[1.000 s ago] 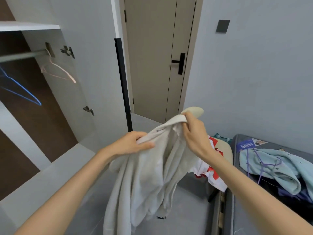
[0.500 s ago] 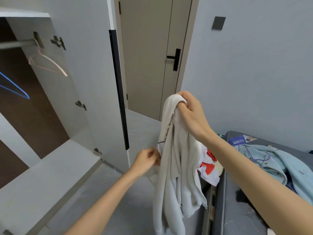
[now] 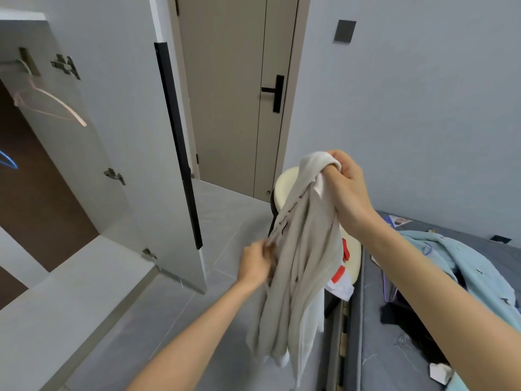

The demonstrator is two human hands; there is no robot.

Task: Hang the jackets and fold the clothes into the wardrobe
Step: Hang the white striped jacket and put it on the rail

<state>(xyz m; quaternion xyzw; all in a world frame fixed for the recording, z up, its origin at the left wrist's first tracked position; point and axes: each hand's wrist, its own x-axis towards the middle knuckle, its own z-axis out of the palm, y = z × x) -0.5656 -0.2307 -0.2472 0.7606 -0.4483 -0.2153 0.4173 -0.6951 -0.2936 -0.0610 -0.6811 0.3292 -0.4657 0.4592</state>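
Arms are reaching forward from the bottom edge. The right hand (image 3: pixel 348 190) is raised, its grip closing tight around the bunched top of a cream garment (image 3: pixel 298 255), which is hanging down over the grey floor (image 3: pixel 225 221). The left hand (image 3: pixel 255 263), lower, is pinching the garment's printed edge strip. Beside them, the open wardrobe door (image 3: pixel 112 122) is showing a pink hanger (image 3: pixel 50 104) on the rail. A light blue jacket (image 3: pixel 465 266) is lying on the bed (image 3: pixel 394 348), partly cut off at the right.
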